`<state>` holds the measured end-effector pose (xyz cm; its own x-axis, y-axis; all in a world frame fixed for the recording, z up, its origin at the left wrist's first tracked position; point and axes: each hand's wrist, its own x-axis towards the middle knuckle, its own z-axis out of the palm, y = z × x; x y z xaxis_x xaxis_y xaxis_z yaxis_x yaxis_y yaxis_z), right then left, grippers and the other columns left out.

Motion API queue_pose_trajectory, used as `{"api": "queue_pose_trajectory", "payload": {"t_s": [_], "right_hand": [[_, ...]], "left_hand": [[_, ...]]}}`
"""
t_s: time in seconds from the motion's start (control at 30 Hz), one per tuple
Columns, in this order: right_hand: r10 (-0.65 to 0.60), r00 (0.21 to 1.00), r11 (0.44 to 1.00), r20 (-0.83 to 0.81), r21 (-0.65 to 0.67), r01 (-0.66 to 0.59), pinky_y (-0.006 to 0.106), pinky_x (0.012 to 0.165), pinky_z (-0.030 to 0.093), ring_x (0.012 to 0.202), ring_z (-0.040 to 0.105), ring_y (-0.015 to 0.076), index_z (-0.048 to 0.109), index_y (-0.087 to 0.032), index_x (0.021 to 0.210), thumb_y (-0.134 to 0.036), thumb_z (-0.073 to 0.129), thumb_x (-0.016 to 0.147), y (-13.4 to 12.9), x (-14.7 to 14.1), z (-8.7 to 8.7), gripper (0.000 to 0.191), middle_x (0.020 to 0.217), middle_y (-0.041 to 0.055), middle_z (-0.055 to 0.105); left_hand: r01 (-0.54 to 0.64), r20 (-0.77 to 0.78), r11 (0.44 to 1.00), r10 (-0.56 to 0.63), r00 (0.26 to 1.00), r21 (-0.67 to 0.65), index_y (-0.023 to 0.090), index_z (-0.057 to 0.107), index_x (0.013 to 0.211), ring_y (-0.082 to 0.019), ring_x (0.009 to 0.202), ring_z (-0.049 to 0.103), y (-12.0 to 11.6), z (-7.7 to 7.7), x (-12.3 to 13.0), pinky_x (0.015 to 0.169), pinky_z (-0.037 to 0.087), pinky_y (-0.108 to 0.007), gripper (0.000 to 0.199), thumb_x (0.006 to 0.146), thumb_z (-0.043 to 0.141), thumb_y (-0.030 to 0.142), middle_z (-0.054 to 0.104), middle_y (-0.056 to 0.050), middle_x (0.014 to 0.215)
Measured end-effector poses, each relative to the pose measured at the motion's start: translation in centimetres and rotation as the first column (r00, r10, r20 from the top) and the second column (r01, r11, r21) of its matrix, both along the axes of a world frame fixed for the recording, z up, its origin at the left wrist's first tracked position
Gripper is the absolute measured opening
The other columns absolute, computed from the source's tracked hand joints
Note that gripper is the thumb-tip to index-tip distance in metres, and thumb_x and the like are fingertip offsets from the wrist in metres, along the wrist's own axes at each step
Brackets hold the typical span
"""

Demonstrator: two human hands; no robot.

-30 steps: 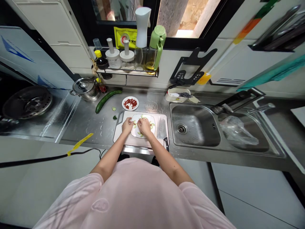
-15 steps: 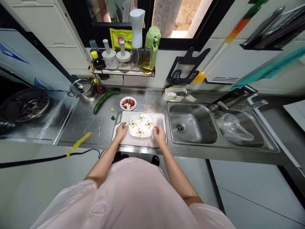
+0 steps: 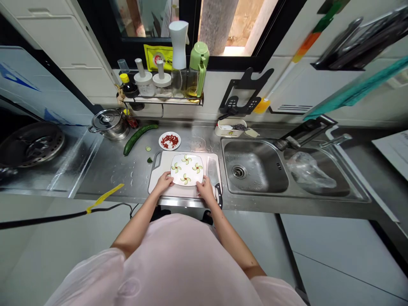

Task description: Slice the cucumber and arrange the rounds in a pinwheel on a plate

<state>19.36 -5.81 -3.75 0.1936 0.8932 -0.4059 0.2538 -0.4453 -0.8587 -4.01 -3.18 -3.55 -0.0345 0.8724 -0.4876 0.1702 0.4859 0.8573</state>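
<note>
A white squarish plate (image 3: 179, 178) lies over the pale cutting board (image 3: 154, 182), bearing several pinwheels of green cucumber slices with red centres. My left hand (image 3: 164, 182) grips the plate's lower left edge, fingers curled at the rim. At the lower right edge my right hand (image 3: 205, 187) holds the rim too, its thumb and fingers closed on it. Beside that hand, on the right of the board, rests a knife (image 3: 219, 195) with a black handle; its broad blade points away from me. Behind the board sits a small round plate (image 3: 160, 143) of chopped red bits (image 3: 168, 141).
A whole cucumber (image 3: 137, 139) and cucumber scraps (image 3: 148, 148) lie to the left. Farther left are a lidded steel pot (image 3: 111, 127) and a wok (image 3: 28, 144). The double sink (image 3: 258, 170) is on the right. A bottle rack (image 3: 162, 101) hangs behind.
Both hands have moved nearer, from the plate's sides to its lower corners, and have closed on its rim. The knife handle, hidden before by the right hand, now shows.
</note>
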Motion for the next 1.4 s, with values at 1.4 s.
{"api": "queue_pose_trajectory", "payload": {"t_s": [1.4], "right_hand": [[-0.23, 0.722, 0.973, -0.653, -0.126, 0.196, 0.033, 0.067, 0.059, 0.091, 0.065, 0.0214, 0.055, -0.025, 0.105, -0.032, 0.068, 0.064, -2.8, -0.1, 10.9, 0.043, 0.105, 0.0021, 0.067]], "left_hand": [[-0.04, 0.471, 0.996, 0.0, 0.882, 0.074, 0.021, 0.039, 0.11, -0.013, 0.065, 0.064, -4.7, 10.2, 1.4, 0.067, 0.053, -0.029, 0.059, 0.062, 0.073, 0.029, 0.067, 0.001, 0.074]]}}
